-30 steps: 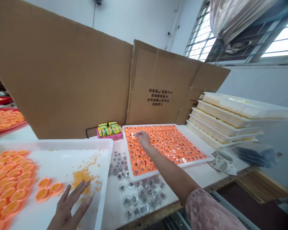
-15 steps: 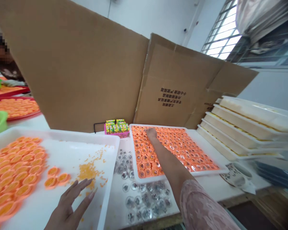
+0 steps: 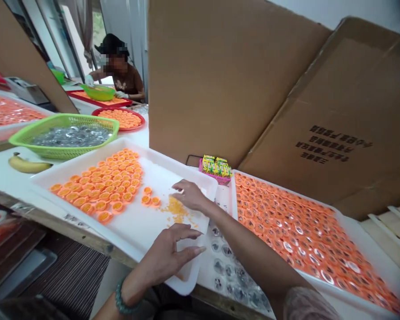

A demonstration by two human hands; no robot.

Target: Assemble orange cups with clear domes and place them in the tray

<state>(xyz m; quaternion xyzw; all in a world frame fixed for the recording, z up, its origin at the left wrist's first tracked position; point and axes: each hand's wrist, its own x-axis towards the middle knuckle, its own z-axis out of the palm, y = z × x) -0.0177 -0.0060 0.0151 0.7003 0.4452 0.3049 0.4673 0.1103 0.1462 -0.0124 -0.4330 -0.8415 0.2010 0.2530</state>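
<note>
My left hand [image 3: 170, 251] hovers over the near right corner of a white tray [image 3: 158, 173]. Its thumb and fingers are spread and hold nothing. Above the same tray, my right hand [image 3: 192, 195] has its fingers curved and apart beside a scatter of small yellow-orange bits [image 3: 177, 212], with nothing visible in it. Three small orange cups [image 3: 146, 200] with yellow-orange filling sit just left of the bits. Farther left, many similar filled cups [image 3: 103, 184] lie together in the tray. Clear round pieces with dark marks [image 3: 228, 266] rest on the table, right of the tray.
A second tray of orange cups under clear tops [image 3: 286, 226] stands right. A pink basket of small yellow-green packets [image 3: 216, 166] is behind. A green basket of clear pieces [image 3: 73, 135], a banana [image 3: 30, 164] and a co-worker [image 3: 133, 82] are left. Cardboard [image 3: 213, 80] stands behind.
My right hand has moved left from the tray of covered orange cups to the white tray with the bits. The view has turned left, revealing the green basket, banana and co-worker.
</note>
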